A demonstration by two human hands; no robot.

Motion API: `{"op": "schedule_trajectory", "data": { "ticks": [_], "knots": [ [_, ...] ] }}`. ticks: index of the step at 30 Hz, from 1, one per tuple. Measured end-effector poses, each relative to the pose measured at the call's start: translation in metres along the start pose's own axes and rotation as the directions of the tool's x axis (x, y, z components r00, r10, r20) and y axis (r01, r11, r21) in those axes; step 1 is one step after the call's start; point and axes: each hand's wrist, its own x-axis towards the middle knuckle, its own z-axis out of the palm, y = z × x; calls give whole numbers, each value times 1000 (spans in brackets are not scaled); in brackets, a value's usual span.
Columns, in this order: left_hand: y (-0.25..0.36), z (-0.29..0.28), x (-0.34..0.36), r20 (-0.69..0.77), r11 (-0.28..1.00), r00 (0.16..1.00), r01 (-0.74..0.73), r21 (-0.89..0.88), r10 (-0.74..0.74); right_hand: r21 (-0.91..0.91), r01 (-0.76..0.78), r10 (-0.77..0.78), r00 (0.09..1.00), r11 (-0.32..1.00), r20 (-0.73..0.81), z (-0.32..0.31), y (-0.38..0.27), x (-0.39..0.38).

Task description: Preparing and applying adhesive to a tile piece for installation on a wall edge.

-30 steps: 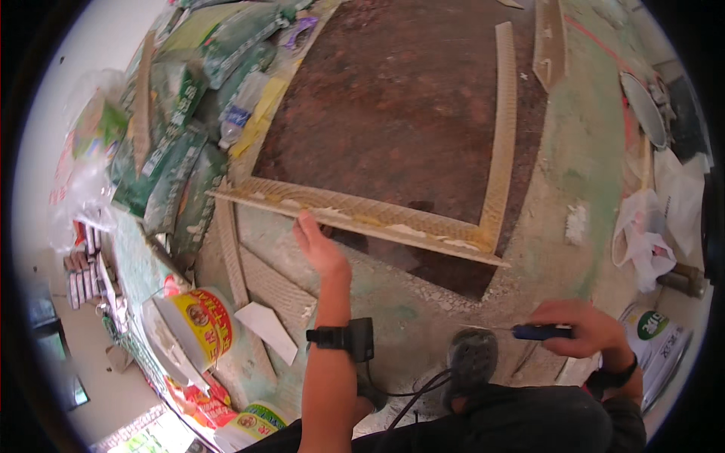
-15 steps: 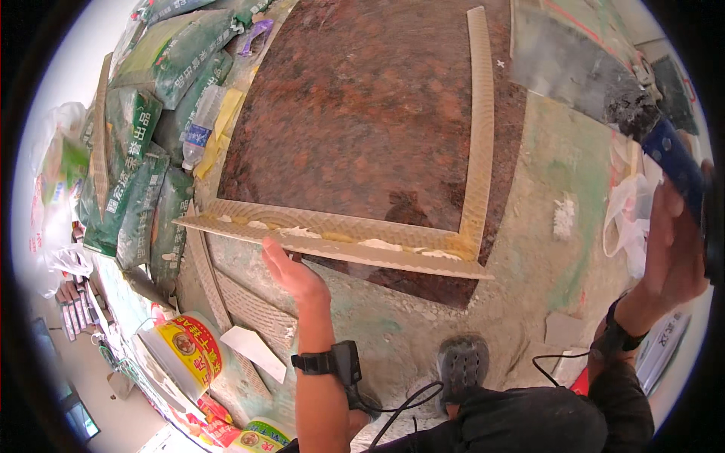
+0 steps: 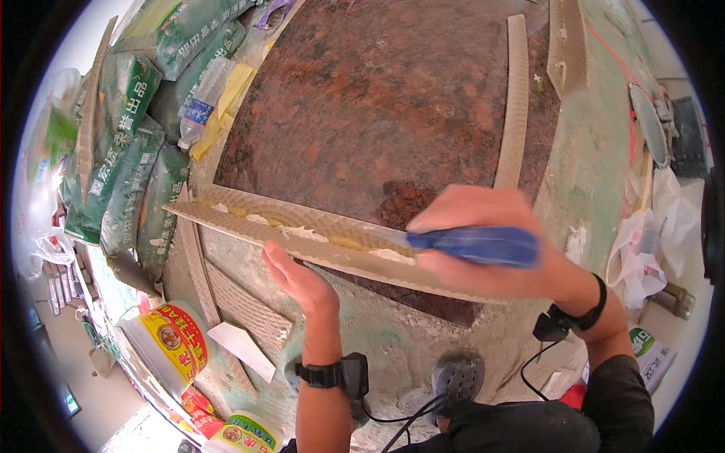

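Note:
A reddish-brown speckled slab [image 3: 362,98] lies in front of me. Along its near edge runs a beige strip with a ridged back [image 3: 302,226], with yellowish and white paste smeared along it. My left hand [image 3: 302,283] is at the strip's near side, fingers stretched out and fingertips against its lower edge. Over the strip's right end, my right hand [image 3: 491,219] is wrapped round a blue-handled tool [image 3: 479,247]; both are smeared by motion, and the tool's working end cannot be made out. A second ridged strip [image 3: 513,106] runs up the slab's right side.
Green sacks [image 3: 124,136] and a plastic bottle [image 3: 200,109] are piled at the left. A white bucket with a yellow and red label [image 3: 170,340] stands at the near left, beside loose strip offcuts [image 3: 245,302]. White plastic bags [image 3: 638,241] lie at the right.
My right hand has come in from the far right with the blue-handled tool to the strip's right end. My left hand stays by the strip. The view has shifted slightly.

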Motion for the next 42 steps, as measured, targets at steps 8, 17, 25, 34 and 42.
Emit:
{"op": "schedule_trajectory", "data": {
  "ticks": [8,17,25,34,42],
  "knots": [
    [-3,2,-2,4,999,1000,-31,26,31,-24,-118,120,968,993,222,43,29,47],
    [-11,0,-2,34,996,997,-77,43,75,-97,-54,79,956,994,281,66,37,52],
    [-15,4,-3,23,997,997,-71,-26,72,82,-12,-8,971,997,239,51,35,58],
    [-19,1,-1,27,996,996,-82,-41,83,121,-522,486,841,844,238,25,55,68],
    [-18,0,-1,52,995,994,-101,14,100,236,-596,520,794,767,314,31,84,83]
  ]
}}
